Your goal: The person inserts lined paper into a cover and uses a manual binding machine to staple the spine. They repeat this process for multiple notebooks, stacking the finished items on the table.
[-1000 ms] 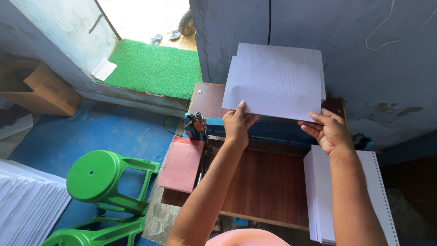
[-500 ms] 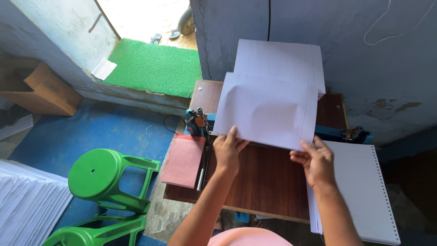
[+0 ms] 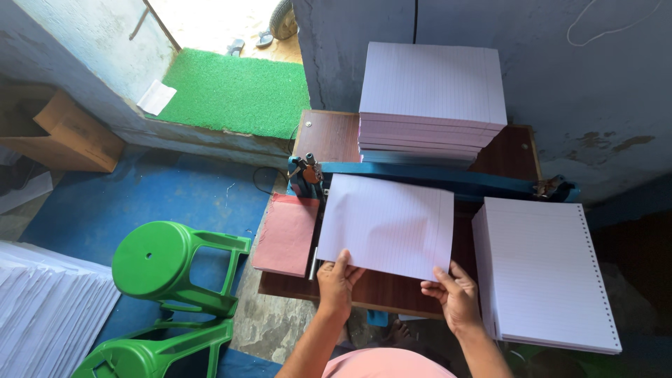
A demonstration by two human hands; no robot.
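Head view: left hand [image 3: 337, 281] and right hand [image 3: 455, 297], each grip closed on lined paper [image 3: 386, 224] above tabletop [image 3: 392, 290].

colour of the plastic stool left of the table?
Bright green round-topped plastic stool, seen in the head view.

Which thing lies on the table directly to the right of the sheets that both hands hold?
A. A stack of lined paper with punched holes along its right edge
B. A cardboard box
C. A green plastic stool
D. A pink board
A: the punched stack lies right of the held sheets, beside the right hand; the left hand grips the sheets' near left corner.
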